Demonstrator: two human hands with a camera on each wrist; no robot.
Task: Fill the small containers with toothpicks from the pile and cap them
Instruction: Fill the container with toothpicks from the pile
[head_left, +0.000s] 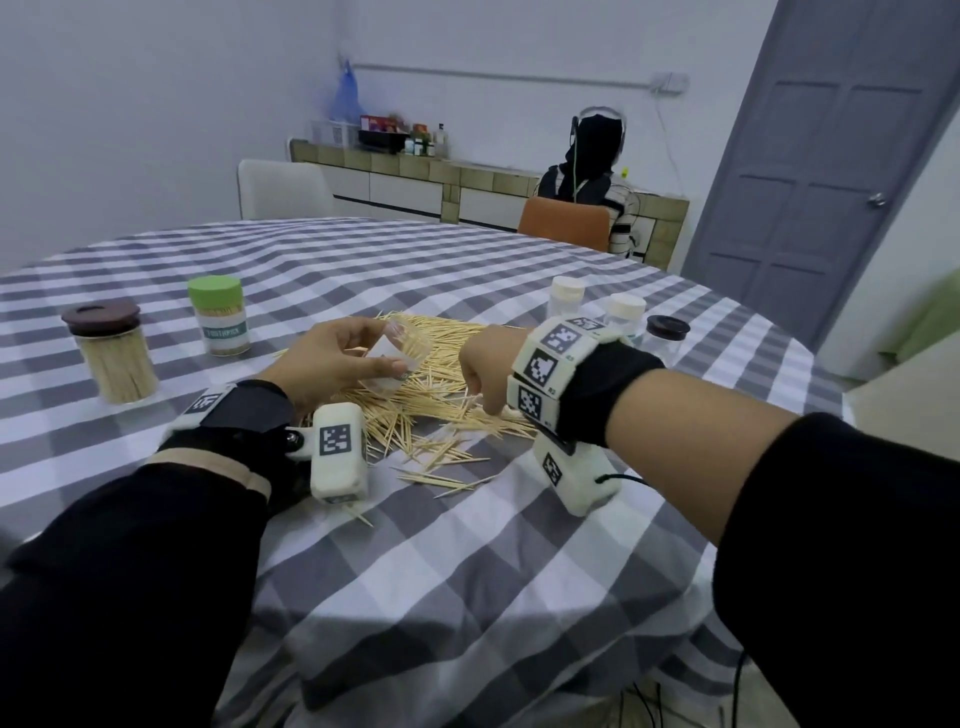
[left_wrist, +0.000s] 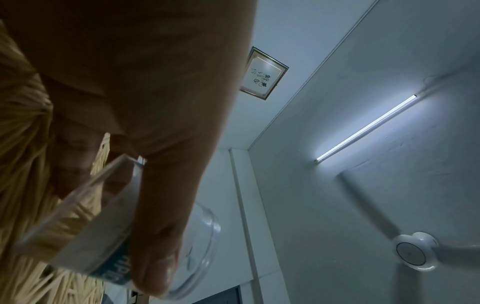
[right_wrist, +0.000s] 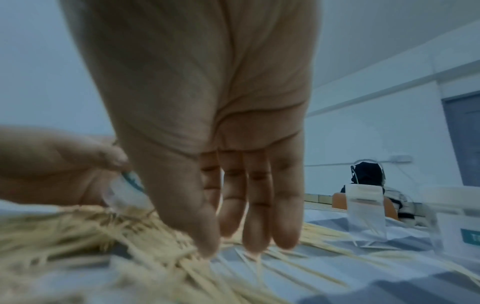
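Observation:
A loose pile of toothpicks (head_left: 447, 400) lies on the checked tablecloth (head_left: 467, 561). My left hand (head_left: 337, 353) grips a small clear container (head_left: 397, 358), uncapped and tilted with its mouth up and to the right, just above the pile's left side. In the left wrist view my thumb lies across the container (left_wrist: 109, 236), with the pile (left_wrist: 23, 123) behind it. My right hand (head_left: 483, 369) points down onto the pile's right part. The right wrist view shows its fingers (right_wrist: 259, 216) straight, tips touching the toothpicks (right_wrist: 78, 232), and the left hand's container (right_wrist: 124, 197) beyond.
A full brown-lidded jar (head_left: 111, 353) and a green-lidded toothpick jar (head_left: 221, 317) stand at the left. Two white-capped containers (head_left: 566, 299) (head_left: 626, 312) and a dark-lidded one (head_left: 665, 332) stand at the right. A person (head_left: 597, 171) sits beyond the table on an orange chair (head_left: 563, 223).

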